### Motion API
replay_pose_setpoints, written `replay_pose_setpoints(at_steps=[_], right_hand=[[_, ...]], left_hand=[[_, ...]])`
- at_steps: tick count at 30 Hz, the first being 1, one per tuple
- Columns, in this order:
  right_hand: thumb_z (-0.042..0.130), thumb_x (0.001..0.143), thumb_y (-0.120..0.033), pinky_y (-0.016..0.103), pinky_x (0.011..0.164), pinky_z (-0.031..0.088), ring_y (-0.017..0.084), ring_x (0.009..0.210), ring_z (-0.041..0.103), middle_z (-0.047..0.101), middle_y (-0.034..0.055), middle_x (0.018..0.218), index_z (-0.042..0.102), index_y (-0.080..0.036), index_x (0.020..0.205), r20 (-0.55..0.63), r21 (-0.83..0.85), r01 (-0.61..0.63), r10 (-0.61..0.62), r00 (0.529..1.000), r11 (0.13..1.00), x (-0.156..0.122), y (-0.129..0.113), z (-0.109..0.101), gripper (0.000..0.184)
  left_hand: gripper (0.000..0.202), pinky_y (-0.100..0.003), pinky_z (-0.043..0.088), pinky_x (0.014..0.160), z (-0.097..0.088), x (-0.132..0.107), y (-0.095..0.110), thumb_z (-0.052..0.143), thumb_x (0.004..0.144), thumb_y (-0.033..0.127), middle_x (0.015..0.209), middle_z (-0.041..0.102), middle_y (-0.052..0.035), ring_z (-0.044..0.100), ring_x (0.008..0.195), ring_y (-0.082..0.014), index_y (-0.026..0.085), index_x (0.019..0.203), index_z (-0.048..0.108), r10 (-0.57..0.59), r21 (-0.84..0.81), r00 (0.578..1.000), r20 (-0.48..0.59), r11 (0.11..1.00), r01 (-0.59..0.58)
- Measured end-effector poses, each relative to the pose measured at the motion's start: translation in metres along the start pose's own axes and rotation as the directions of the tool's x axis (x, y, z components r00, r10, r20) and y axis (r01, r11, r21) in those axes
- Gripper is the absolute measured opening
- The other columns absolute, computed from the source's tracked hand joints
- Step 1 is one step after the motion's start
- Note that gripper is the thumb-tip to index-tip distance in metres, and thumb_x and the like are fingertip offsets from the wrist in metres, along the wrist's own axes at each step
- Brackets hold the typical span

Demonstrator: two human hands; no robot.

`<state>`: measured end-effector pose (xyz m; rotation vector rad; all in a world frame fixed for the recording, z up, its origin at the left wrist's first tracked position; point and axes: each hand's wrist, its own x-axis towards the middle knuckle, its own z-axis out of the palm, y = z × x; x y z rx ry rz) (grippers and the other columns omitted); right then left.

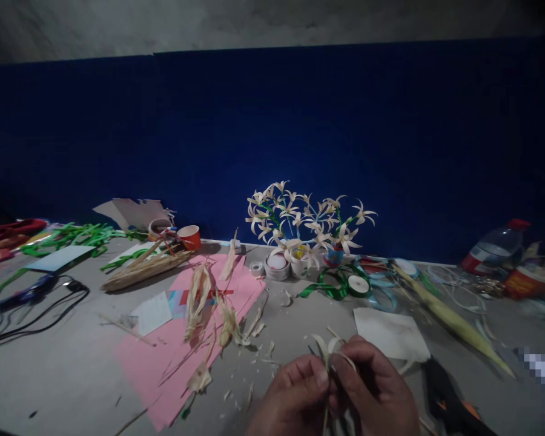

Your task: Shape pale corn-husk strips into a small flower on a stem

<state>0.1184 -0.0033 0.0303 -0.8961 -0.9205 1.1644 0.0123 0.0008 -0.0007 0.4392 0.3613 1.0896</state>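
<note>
Low in the head view, a small pale flower [329, 346] of husk-like strips is pinched between my two hands. My left hand [295, 393] closes thumb and fingers on its base from the left. From the right, my right hand [376, 387] grips the same spot, fingers bent around it. A thin stem runs down between the palms, partly hidden by the fingers. Past the hands stands a group of similar cream flowers [306, 212] in small cups. Dried corn husks [198, 300] lie on pink paper [145, 369] to the left.
Behind my hands are a green ribbon roll [358, 284] and a white sheet [390, 333]. A black-handled tool [452, 396] lies close to my right hand. Farther right are a long husk [454, 318] and a tilted plastic bottle [495, 248]. Black cable [40, 327] curls at left.
</note>
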Motion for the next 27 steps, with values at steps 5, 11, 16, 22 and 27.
replay_pose_setpoints(at_steps=[5,11,16,22,27], right_hand=[[0.082,0.072,-0.036,0.013,0.035,0.045,0.007,0.037,0.055,0.058,-0.0059,0.057,0.069,-0.021,0.068,-0.033,-0.005,0.010,-0.010,0.999,1.000,0.000,0.003,0.000,0.020],[0.080,0.073,-0.037,0.014,0.035,0.044,0.007,0.037,0.054,0.057,-0.0060,0.056,0.068,-0.021,0.068,-0.028,-0.048,0.019,-0.021,0.999,0.999,0.001,0.005,0.002,0.021],[0.079,0.074,-0.038,0.012,0.035,0.041,0.005,0.036,0.052,0.055,-0.0070,0.056,0.067,-0.022,0.068,-0.023,-0.026,0.033,-0.034,0.999,0.999,-0.001,0.007,0.002,0.022],[0.080,0.073,-0.040,0.013,0.039,0.043,0.006,0.041,0.053,0.057,-0.0055,0.059,0.069,-0.022,0.069,-0.041,-0.095,0.043,-0.047,0.998,0.994,-0.001,0.004,0.004,0.021],[0.085,0.066,-0.043,0.011,0.043,0.042,0.005,0.045,0.050,0.054,-0.0068,0.059,0.068,-0.023,0.066,-0.149,-0.063,0.063,-0.072,0.986,0.996,-0.009,-0.005,0.013,0.026]], left_hand=[[0.036,-0.023,0.030,0.057,-0.003,0.001,-0.001,0.087,0.063,0.037,0.056,0.053,-0.0005,0.048,0.055,-0.0107,0.011,0.062,0.063,-0.010,-0.005,1.000,0.002,1.000,0.010],[0.036,-0.023,0.030,0.057,-0.002,0.001,-0.001,0.088,0.061,0.037,0.056,0.055,-0.0014,0.049,0.055,-0.0106,0.011,0.061,0.063,0.004,-0.017,1.000,0.003,1.000,-0.004],[0.034,-0.023,0.031,0.057,0.000,0.000,-0.001,0.088,0.062,0.035,0.055,0.054,-0.0008,0.049,0.054,-0.0104,0.011,0.063,0.065,-0.002,-0.027,1.000,0.003,1.000,0.002],[0.034,-0.022,0.032,0.058,-0.001,0.000,0.000,0.090,0.059,0.036,0.055,0.054,-0.0002,0.048,0.054,-0.0099,0.011,0.062,0.065,-0.007,-0.017,1.000,-0.021,1.000,0.007],[0.034,-0.024,0.036,0.067,0.011,-0.009,0.013,0.090,0.061,0.035,0.059,0.058,-0.0014,0.052,0.059,-0.0105,0.011,0.066,0.067,-0.029,0.030,1.000,0.006,0.999,0.029]])
